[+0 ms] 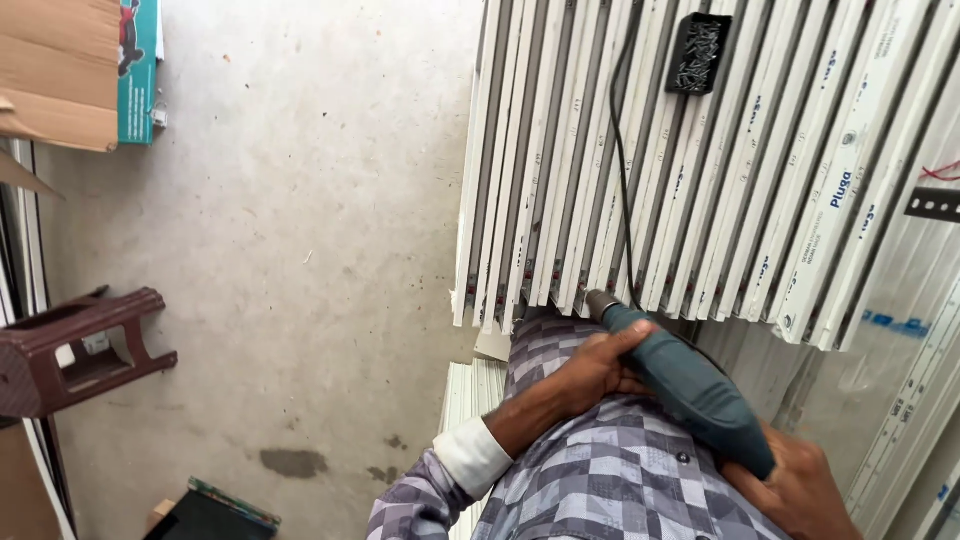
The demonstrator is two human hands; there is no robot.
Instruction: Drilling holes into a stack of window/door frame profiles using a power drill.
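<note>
Gripping drill [690, 385], both hands, bit seemingly touching profiles [640, 160]

The grey concrete floor [300, 200] carries a brown plastic stool [75, 350] lying tipped at nine o'clock. A cardboard box [60, 70] sits at eleven o'clock, a dark flat box [215, 515] at seven.

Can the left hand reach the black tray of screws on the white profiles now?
Probably not at once. The left hand is wrapped around the front of the teal drill, and the black tray of screws lies far up the white profiles; nothing blocks the way.
</note>
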